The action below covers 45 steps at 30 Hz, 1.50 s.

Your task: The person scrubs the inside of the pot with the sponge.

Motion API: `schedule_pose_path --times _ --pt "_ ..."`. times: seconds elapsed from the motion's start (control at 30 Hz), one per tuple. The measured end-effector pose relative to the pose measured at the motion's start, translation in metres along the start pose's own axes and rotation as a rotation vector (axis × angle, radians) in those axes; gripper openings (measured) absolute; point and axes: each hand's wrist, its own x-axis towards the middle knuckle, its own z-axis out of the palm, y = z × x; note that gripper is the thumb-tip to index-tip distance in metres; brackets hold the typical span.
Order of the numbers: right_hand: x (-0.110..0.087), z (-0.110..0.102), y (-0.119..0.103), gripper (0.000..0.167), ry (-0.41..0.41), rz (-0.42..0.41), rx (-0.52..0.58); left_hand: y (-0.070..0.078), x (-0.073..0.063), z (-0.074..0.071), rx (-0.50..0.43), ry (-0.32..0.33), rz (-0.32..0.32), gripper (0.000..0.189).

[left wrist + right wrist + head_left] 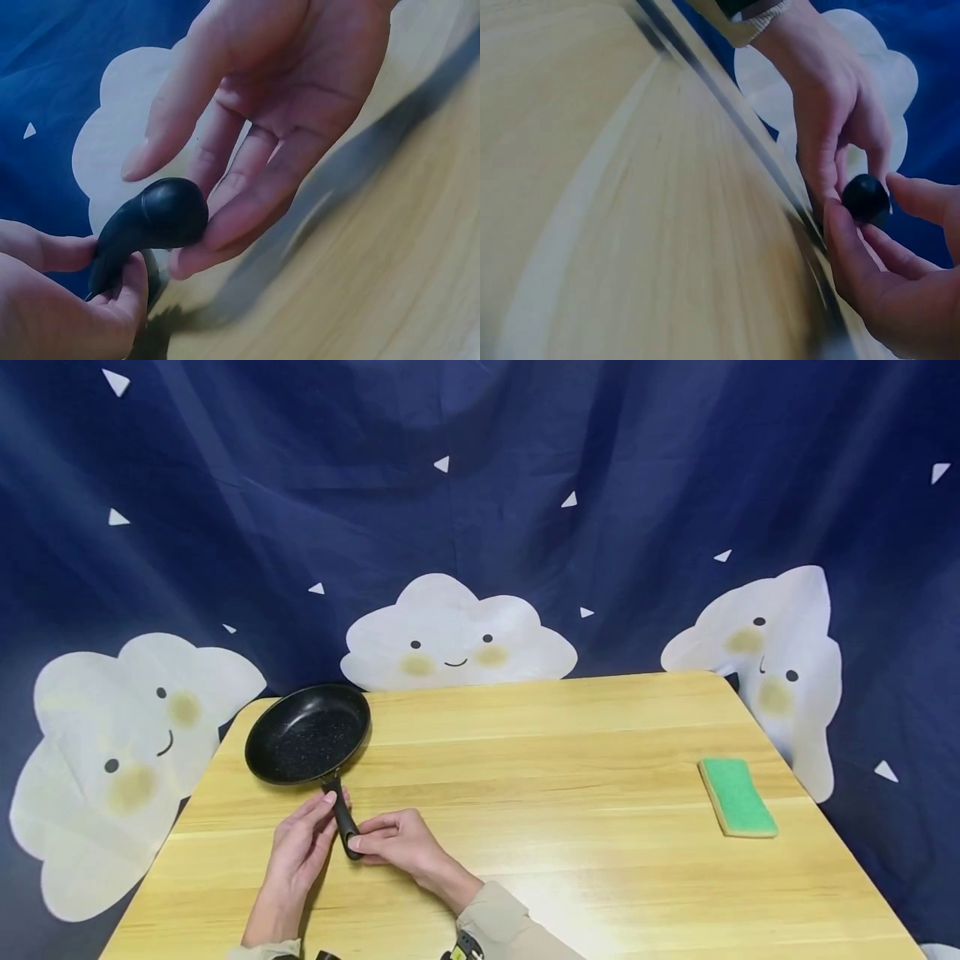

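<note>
A black frying pan [307, 735] with a speckled inside is at the table's far left corner, its handle [343, 822] pointing toward me. Whether its base touches the table I cannot tell. My left hand [300, 843] pinches the handle close to the pan; in the left wrist view its thumb and finger hold the black grip. At the handle's rounded end, my right hand [405, 843] has thumb and fingers about it. The right wrist view shows that end [865, 199] between my right hand's [900, 292] fingers and thumb. The pan's bowl is out of both wrist views.
A green and yellow sponge [738, 797] lies at the right side of the wooden table [555, 760]. Behind the table hangs a dark blue cloth [510, 518] printed with white clouds and small triangles.
</note>
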Motion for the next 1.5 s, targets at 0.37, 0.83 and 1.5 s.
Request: schedule_pose_path --times 0.37,0.83,1.5 --pt "0.014 0.012 0.002 0.017 0.02 0.016 0.025 0.007 0.002 -0.005 0.037 -0.021 0.0 0.02" --pt "0.008 0.01 0.0 0.016 0.002 0.037 0.032 0.003 0.0 -0.001 0.083 0.015 -0.051 0.018" --pt "-0.024 -0.017 0.0 0.014 -0.019 0.002 0.059 -0.026 -0.01 0.022 0.177 -0.026 -0.077 0.053"
